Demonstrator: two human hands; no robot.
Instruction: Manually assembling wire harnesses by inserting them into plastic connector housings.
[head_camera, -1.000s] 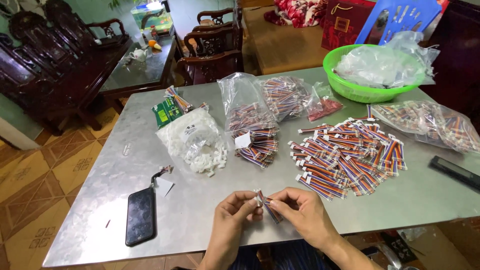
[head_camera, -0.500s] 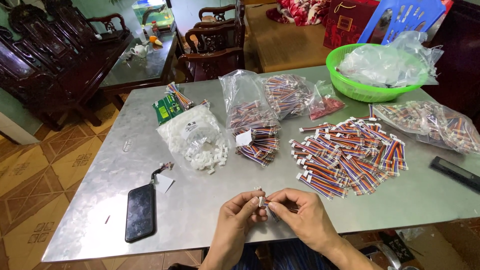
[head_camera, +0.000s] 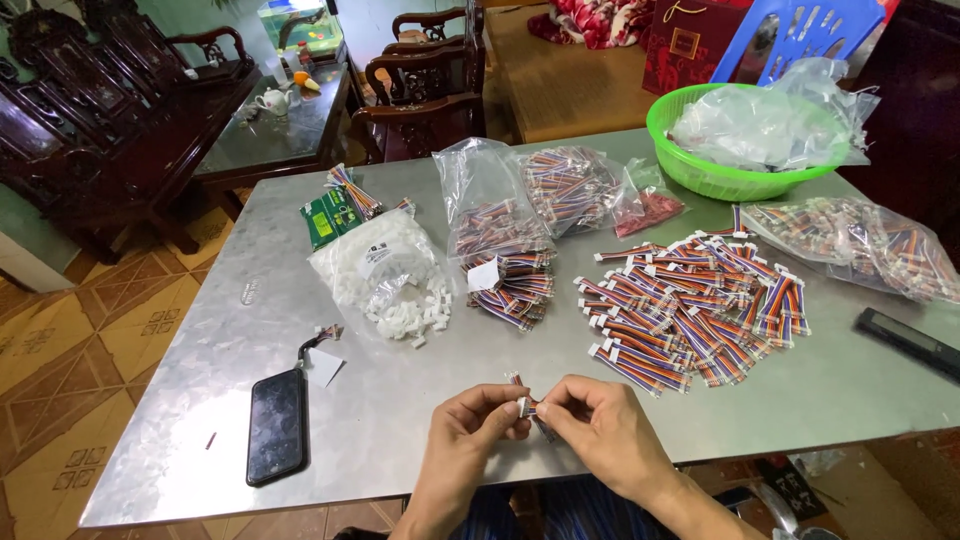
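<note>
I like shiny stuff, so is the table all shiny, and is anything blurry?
Head view: the metal table gives soft, dull reflections, no hard glare; hands and small wire connector look sharp; the room behind is darker.

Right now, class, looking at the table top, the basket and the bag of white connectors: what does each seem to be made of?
Table top: likely sheet metal, grey with a dull mottled sheen. Basket: probably moulded plastic, bright green with slotted walls. Bag of white connectors: thin clear plastic film, crinkled and glossy.
</note>
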